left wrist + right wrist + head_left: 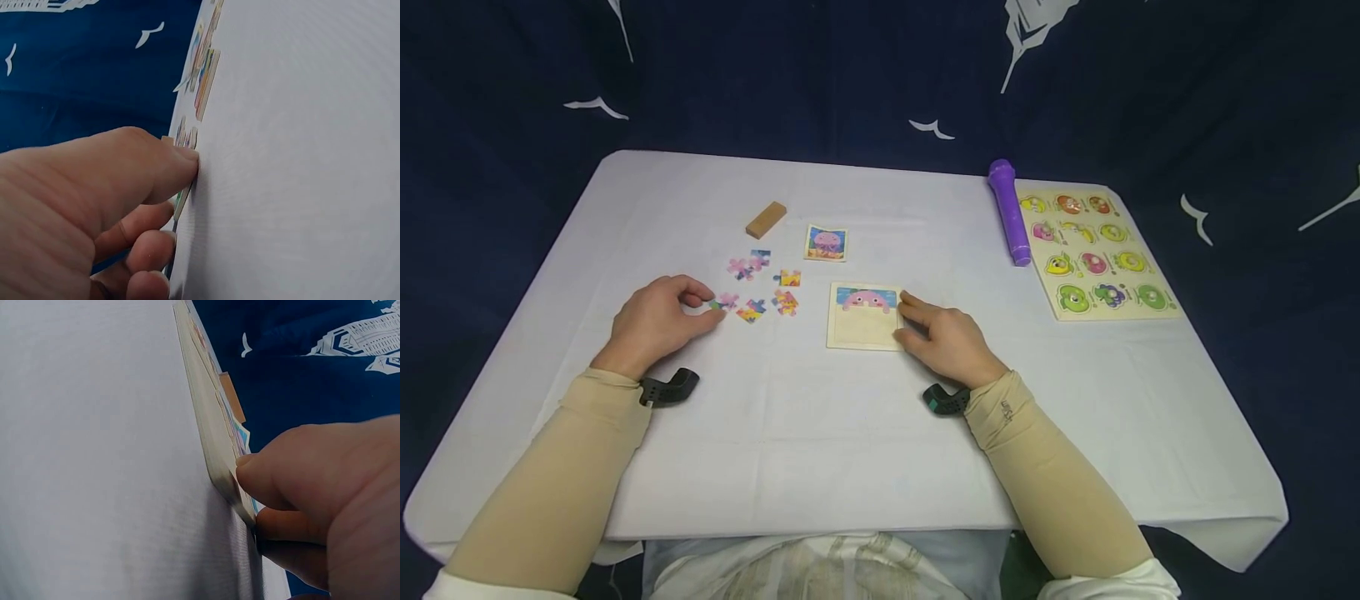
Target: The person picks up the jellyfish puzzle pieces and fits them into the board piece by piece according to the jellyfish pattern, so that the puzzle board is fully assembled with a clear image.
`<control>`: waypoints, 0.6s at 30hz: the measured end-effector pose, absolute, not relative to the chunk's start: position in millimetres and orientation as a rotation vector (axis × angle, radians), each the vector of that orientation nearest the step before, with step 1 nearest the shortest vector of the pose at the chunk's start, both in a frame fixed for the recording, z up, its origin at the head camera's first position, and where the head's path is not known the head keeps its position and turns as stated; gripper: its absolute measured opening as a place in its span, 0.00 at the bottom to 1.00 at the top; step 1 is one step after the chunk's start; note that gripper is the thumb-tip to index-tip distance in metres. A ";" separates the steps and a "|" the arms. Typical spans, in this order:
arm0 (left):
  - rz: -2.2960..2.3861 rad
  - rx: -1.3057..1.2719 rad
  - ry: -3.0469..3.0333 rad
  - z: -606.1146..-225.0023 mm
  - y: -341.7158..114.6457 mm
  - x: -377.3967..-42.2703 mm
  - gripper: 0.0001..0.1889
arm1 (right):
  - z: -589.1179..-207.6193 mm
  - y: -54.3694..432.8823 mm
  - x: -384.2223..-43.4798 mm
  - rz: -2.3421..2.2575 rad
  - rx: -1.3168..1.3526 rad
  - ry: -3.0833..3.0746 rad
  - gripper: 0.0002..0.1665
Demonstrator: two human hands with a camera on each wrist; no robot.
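Observation:
In the head view my left hand (658, 321) is at the left, among loose jigsaw pieces. Its thumb and fingers pinch a jigsaw piece with green on it (717, 305), low over the cloth; the thumb hides part of this piece in the left wrist view. Several other pieces, such as a yellow-and-blue piece (751, 312), lie just to the right. My right hand (951, 337) holds the right edge of a square puzzle board (859, 335), its thumb on the rim in the right wrist view. The board's top row shows a pink octopus; below it is bare wood.
A small octopus picture card (826, 243) lies behind the board, with a brown wooden block (766, 220) to its left. At the back right, a purple microphone-shaped toy (1010, 212) lies beside a fruit puzzle board (1097, 250). White cloth covers the table (820, 450).

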State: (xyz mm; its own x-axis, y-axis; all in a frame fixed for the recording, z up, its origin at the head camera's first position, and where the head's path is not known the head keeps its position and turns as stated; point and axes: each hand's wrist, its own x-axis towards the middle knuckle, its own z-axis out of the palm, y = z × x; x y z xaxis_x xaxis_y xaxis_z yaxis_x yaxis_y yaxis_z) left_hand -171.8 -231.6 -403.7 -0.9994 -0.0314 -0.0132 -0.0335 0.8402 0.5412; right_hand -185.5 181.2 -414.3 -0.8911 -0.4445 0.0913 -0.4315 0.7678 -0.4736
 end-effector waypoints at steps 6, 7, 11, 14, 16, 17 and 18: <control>0.882 -0.064 3.009 -401.7 -233.7 -172.1 0.22 | -414.2 180.7 -185.6 -0.775 -0.727 2.929 0.32; 0.883 -0.062 3.010 -401.6 -234.0 -172.2 0.22 | -414.3 180.8 -185.7 -0.774 -0.726 2.928 0.32; 0.917 -0.022 3.010 -403.0 -234.8 -173.4 0.19 | -414.3 181.1 -186.1 -0.770 -0.723 2.930 0.32; 0.957 -0.018 2.994 -404.1 -234.2 -174.3 0.19 | -413.7 180.9 -185.7 -0.770 -0.722 2.928 0.32; 0.985 -0.020 2.981 -404.6 -233.7 -174.5 0.19 | -413.8 180.7 -185.6 -0.770 -0.722 2.928 0.32; 0.998 -0.023 2.974 -404.9 -233.4 -174.6 0.19 | -414.0 180.7 -185.6 -0.770 -0.723 2.928 0.32; 1.009 -0.022 2.969 -405.2 -233.3 -174.7 0.19 | -414.1 180.7 -185.5 -0.771 -0.723 2.928 0.32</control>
State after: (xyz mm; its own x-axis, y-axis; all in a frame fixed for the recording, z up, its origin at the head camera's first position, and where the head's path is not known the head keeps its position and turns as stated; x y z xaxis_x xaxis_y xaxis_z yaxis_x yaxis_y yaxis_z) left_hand -174.7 -233.3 -405.2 -0.9999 -0.0116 -0.0104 -0.0155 0.7927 0.6094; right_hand -185.5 180.7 -414.1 -0.8916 -0.4441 0.0880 -0.4299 0.7695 -0.4724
